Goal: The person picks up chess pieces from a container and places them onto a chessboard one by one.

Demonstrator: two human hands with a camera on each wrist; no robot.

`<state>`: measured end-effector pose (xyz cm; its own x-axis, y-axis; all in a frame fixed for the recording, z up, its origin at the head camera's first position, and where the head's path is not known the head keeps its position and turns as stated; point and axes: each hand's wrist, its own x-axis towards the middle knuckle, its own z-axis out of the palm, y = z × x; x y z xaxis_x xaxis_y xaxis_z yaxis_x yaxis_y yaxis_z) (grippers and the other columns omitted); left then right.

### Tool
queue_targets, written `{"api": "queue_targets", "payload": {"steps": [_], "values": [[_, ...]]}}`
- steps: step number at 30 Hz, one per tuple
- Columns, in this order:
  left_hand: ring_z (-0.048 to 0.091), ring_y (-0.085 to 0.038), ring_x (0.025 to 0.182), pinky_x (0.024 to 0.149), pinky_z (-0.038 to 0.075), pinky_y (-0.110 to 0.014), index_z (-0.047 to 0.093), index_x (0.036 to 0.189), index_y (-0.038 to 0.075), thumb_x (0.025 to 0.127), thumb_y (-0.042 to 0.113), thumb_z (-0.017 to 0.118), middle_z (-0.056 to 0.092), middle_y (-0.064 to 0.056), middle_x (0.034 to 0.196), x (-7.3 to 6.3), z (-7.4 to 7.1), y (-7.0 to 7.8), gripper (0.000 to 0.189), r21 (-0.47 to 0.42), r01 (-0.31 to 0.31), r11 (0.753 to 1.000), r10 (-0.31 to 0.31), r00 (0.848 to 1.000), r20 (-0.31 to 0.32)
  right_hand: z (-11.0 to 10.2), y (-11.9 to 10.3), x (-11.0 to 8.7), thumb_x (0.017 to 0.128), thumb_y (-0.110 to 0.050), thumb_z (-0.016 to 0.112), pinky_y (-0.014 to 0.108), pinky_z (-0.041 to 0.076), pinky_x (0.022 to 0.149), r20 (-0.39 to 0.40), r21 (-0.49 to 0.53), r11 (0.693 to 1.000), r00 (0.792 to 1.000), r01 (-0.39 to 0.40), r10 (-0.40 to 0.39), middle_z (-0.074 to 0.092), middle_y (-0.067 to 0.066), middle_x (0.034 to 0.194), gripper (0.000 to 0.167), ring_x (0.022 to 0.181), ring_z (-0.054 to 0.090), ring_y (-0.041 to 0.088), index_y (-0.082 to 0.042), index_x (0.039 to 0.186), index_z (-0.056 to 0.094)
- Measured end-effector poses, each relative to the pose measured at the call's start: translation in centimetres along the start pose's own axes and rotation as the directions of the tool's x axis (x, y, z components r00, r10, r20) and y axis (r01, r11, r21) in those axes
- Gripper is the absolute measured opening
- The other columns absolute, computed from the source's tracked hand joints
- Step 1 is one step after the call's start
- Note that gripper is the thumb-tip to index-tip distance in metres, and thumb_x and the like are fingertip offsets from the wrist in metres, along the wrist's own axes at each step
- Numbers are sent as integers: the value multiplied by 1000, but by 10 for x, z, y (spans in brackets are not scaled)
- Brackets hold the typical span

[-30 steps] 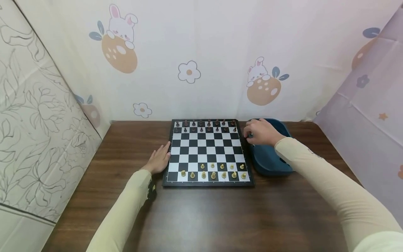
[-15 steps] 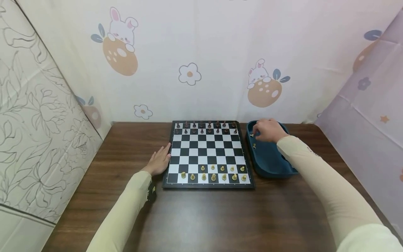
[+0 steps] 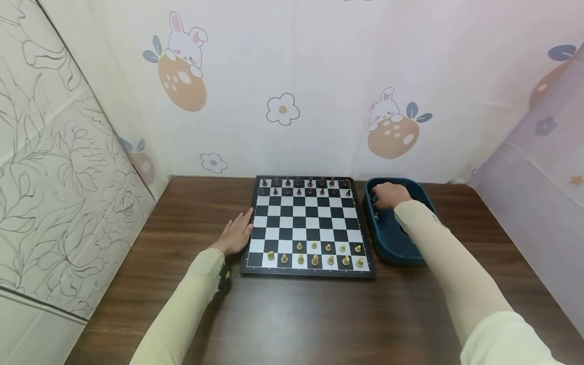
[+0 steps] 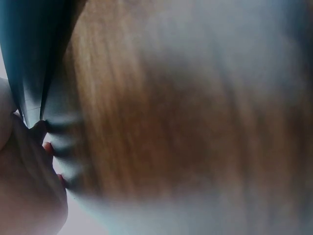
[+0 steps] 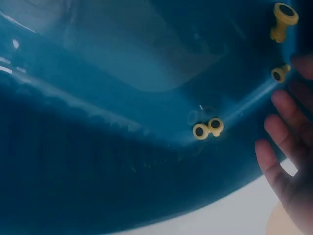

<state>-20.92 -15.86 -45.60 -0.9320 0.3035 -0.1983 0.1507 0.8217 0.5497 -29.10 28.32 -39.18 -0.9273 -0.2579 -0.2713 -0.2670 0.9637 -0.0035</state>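
A black-and-white chessboard (image 3: 305, 210) lies on the wooden table. My left hand (image 3: 235, 234) rests with fingers extended against its left edge; the left wrist view shows that hand (image 4: 32, 181) at the side of the dark board edge. My right hand (image 3: 391, 195) is down inside a blue tray (image 3: 399, 243) right of the board. In the right wrist view, its fingers (image 5: 283, 134) are spread, with fingertips right beside a small cream pawn (image 5: 278, 75). A larger cream chess piece (image 5: 284, 22) lies above that pawn, and two small cream pieces (image 5: 208, 128) lie together at the tray's corner.
Dark red chess pieces (image 3: 310, 183) fill the two far rows of the board. Cream chess pieces (image 3: 315, 260) stand on the two near rows, with bare squares at their left end. A patterned curtain (image 3: 319, 101) hangs behind the table (image 3: 283, 314).
My right hand has moved from the tray's left rim, beside the board, deeper into the tray. The left hand stays at the board's edge. The head view has shifted slightly.
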Motion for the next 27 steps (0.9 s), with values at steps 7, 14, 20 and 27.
{"api": "queue_targets", "payload": {"steps": [7, 14, 20, 27], "values": [[8, -31, 144, 113, 2, -53, 8, 154, 9, 105, 26, 24, 15, -10, 158, 0, -1, 1, 55, 5, -2, 1000, 2, 1000, 6, 10, 6, 8, 87, -7, 63, 32, 39, 52, 5, 22, 999, 999, -39, 39, 49, 5, 61, 13, 58, 49, 21, -7, 74, 60], [8, -30, 145, 114, 1, -52, 8, 154, 10, 105, 26, 25, 15, -9, 158, 1, 0, -1, 55, -6, 6, 1000, -6, 1000, 0, 14, 2, 14, 89, -4, 56, 32, 41, 50, -61, -17, 999, 998, -32, 31, 50, 6, 58, 26, 54, 50, 21, -7, 64, 55], [7, -29, 145, 114, 0, -51, 7, 154, 11, 105, 27, 23, 15, -9, 158, 2, 3, -2, 55, -6, 19, 1000, -19, 1000, 0, 16, -3, 15, 90, 1, 54, 34, 45, 52, -119, -57, 998, 993, -33, 26, 50, 5, 56, 30, 53, 51, 21, -7, 62, 54], [7, -30, 145, 114, 1, -51, 7, 154, 10, 105, 27, 24, 14, -10, 158, 2, 2, -3, 55, 0, 15, 1000, -15, 1000, 4, 18, -2, 17, 89, 0, 56, 34, 45, 53, -98, -54, 998, 995, -21, 15, 51, 5, 56, 29, 54, 51, 22, -7, 61, 56]]}}
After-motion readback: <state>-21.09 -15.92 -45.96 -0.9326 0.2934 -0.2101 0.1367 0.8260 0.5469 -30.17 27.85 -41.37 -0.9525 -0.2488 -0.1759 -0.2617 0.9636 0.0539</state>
